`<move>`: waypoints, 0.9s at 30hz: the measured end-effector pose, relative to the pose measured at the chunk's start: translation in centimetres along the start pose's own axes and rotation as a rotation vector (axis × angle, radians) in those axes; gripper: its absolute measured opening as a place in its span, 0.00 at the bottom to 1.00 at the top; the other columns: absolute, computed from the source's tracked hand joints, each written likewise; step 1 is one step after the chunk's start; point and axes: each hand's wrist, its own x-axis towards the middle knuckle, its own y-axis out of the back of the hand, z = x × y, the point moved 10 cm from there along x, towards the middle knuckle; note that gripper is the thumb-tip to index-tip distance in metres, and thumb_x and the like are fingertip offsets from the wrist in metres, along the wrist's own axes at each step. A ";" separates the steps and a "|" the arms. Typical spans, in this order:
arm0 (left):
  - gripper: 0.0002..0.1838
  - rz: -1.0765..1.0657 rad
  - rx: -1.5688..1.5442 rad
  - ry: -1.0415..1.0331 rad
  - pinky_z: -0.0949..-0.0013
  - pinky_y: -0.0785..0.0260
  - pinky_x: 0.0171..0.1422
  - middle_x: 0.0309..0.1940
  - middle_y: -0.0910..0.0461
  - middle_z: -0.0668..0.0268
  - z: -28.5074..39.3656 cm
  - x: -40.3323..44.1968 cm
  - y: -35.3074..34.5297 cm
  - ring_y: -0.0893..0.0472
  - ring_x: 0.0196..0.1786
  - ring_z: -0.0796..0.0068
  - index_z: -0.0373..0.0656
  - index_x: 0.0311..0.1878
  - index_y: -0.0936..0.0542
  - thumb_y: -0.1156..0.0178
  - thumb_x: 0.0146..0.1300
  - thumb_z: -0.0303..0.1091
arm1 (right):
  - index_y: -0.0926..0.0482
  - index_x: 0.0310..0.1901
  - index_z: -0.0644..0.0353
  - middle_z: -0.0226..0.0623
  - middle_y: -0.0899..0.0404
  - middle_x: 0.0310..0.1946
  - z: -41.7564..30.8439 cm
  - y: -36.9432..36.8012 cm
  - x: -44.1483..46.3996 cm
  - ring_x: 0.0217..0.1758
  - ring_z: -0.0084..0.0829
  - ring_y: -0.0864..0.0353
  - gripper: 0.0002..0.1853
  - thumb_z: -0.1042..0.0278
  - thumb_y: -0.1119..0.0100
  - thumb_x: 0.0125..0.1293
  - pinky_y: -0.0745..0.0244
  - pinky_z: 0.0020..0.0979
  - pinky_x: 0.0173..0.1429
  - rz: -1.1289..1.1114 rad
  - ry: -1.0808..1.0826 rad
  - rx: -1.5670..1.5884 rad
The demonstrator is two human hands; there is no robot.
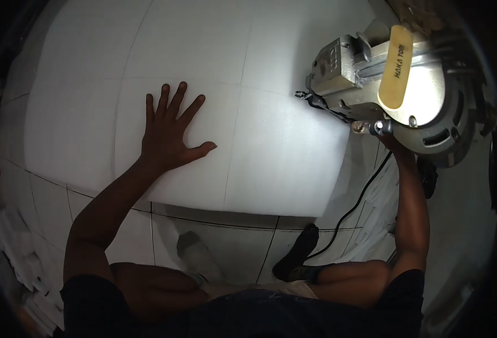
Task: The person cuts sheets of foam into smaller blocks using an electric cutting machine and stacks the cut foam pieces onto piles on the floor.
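Note:
My left hand [171,129] lies flat with its fingers spread on a thick white foam sheet [282,152], which is marked with thin grid lines. At the right, my right hand [392,138] is at the underside of a metal cutting machine [423,107] that bears a yellow label strip [396,67]. The machine stands over the right edge of the sheet. The machine hides most of the fingers of that hand, so its grip does not show.
A black cable [352,209] runs from the machine down to my foot [298,253] in a dark sock. White scraps [20,253] lie at the lower left, and more pale strips [372,208] lie at the right. Tiled floor [220,248] shows below the sheet.

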 end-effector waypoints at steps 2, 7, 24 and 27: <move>0.50 0.009 -0.011 -0.005 0.34 0.70 0.76 0.76 0.53 0.56 0.1 0.1 0.1 0.58 0.78 0.46 0.58 0.73 0.39 0.34 0.47 0.67 | 0.31 0.65 0.47 0.26 0.33 0.65 -0.6 1.1 0.8 0.67 0.26 0.33 0.25 0.49 0.50 0.70 0.38 0.37 0.71 0.031 0.051 -0.249; 0.50 0.030 -0.006 -0.007 0.33 0.70 0.76 0.76 0.53 0.57 0.6 0.0 0.6 0.58 0.78 0.46 0.59 0.73 0.38 0.34 0.47 0.66 | 0.29 0.62 0.51 0.28 0.29 0.62 -1.3 2.2 1.5 0.64 0.26 0.30 0.23 0.51 0.47 0.70 0.34 0.37 0.67 0.028 0.042 -0.216; 0.49 0.078 0.017 -0.033 0.32 0.68 0.76 0.76 0.52 0.57 2.9 -0.1 1.9 0.56 0.77 0.44 0.58 0.72 0.38 0.33 0.47 0.64 | 0.36 0.68 0.53 0.31 0.32 0.64 0.4 -3.8 -2.8 0.67 0.28 0.33 0.29 0.47 0.51 0.72 0.35 0.36 0.69 -0.180 -0.119 -0.167; 0.49 0.055 0.021 -0.022 0.32 0.68 0.76 0.76 0.52 0.57 3.3 0.0 1.9 0.56 0.77 0.44 0.58 0.72 0.38 0.33 0.48 0.64 | 0.36 0.68 0.52 0.30 0.33 0.66 -0.1 -3.2 -1.5 0.68 0.28 0.34 0.29 0.46 0.52 0.72 0.36 0.36 0.69 -0.248 -0.112 -0.008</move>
